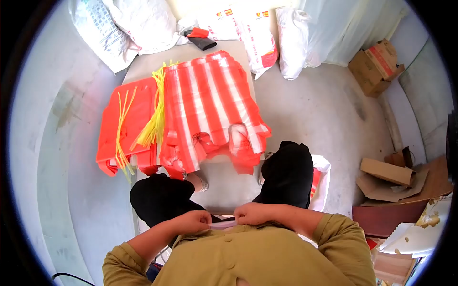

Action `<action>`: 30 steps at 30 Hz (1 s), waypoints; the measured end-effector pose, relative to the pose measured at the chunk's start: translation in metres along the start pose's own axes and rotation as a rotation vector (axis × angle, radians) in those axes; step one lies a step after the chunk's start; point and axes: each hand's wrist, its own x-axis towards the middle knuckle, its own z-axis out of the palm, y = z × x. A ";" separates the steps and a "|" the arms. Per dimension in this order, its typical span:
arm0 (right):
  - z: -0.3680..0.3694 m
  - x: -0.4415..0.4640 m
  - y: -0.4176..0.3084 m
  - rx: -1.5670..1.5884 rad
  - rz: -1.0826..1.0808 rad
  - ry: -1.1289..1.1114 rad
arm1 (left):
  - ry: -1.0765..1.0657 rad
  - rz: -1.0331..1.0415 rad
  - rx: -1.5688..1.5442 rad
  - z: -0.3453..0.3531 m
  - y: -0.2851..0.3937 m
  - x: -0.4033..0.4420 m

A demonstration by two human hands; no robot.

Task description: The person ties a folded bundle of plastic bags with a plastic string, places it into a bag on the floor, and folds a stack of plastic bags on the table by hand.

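Observation:
Both of my hands are at my waist, fingers closed. My left hand pinches one end of a pale, thin strip of material at the hem of my tan shirt. At its other end my right hand is closed too. Whether the strip is a garment edge or a loose piece I cannot tell. Beyond my knees, a stack of red-and-white striped plastic bags lies on a low table. Plain red plastic bags lie to its left. Yellow ties rest across both stacks.
White sacks stand behind the table, with another white sack to their right. Cardboard boxes sit by the right wall, and flattened cardboard lies nearer. A white sack with red contents stands beside my right knee.

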 end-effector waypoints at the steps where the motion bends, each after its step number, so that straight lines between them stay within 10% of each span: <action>1: 0.000 0.001 0.003 0.027 -0.009 -0.047 | -0.053 0.000 -0.001 0.001 0.001 0.000; 21: -0.007 0.015 0.011 0.146 -0.075 -0.239 | -0.302 0.029 0.079 -0.012 0.003 0.011; 30: -0.034 -0.003 -0.009 -0.179 -0.051 0.048 | 0.033 0.074 0.692 -0.013 0.025 0.012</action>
